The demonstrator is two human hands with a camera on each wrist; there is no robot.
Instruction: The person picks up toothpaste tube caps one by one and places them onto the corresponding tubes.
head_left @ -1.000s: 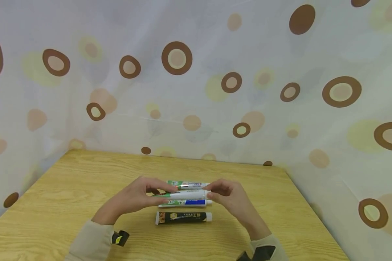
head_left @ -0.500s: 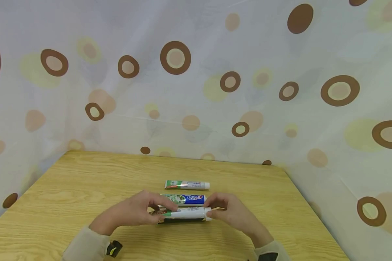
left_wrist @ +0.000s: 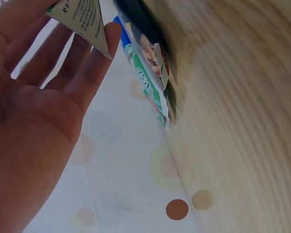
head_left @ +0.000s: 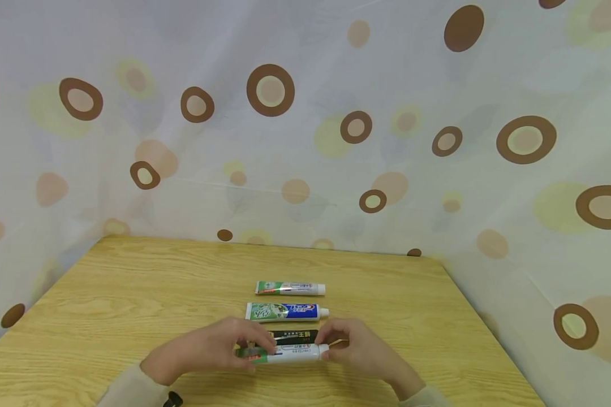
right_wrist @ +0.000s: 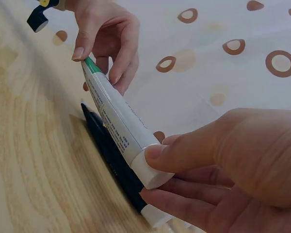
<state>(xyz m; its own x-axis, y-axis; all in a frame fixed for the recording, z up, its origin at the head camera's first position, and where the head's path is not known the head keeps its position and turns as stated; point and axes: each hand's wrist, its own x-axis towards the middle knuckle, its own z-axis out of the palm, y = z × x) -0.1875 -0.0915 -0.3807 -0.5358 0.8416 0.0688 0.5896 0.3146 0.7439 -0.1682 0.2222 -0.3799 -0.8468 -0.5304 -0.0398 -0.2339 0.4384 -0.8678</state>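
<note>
A white-and-green toothpaste tube [head_left: 296,354] is held level between both hands, just nearer the person than a black toothpaste tube [head_left: 295,337]. My left hand [head_left: 216,349] pinches its flat green end, thumb on one face and fingers on the other. At the other end my right hand [head_left: 361,351] grips the white cap between thumb and fingers. In the right wrist view the held tube [right_wrist: 119,114] is raised over the wood, with the black tube [right_wrist: 109,150] lying below it. The left wrist view shows the tube's flat end [left_wrist: 82,22] at the fingers.
Behind the black tube lie a blue-and-green Crest toothpaste tube [head_left: 285,312] and a smaller white-and-green tube [head_left: 290,288], roughly parallel. All are on a wood-grain table [head_left: 158,282], with a dotted sheet [head_left: 305,141] rising behind and at both sides.
Both hands have carried the white-and-green tube toward the person, from over the Crest tube, across the black one, to its near side. The Crest and black tubes are now less covered.
</note>
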